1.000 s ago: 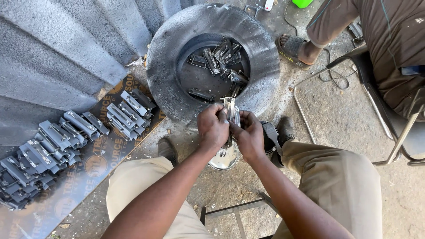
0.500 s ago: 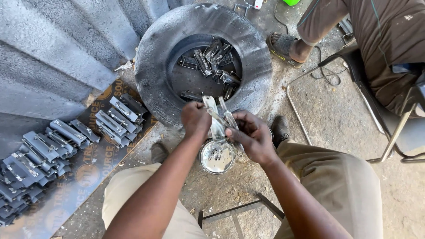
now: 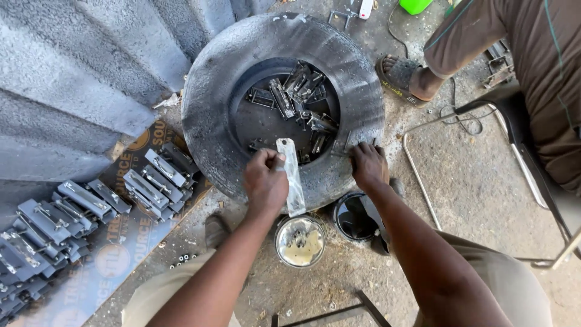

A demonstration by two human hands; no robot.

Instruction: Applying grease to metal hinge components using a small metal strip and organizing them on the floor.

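Metal strip [image 3: 292, 177], flat and pale, lies at frame centre, clamped in the left hand [image 3: 265, 180] over the tyre's [image 3: 209, 115] near rim. Right hand [image 3: 369, 165] rests fingers-down on the tyre, holding nothing visible. Dusty concrete floor [image 3: 484, 200]; corrugated sheet [image 3: 78, 72] upper left.
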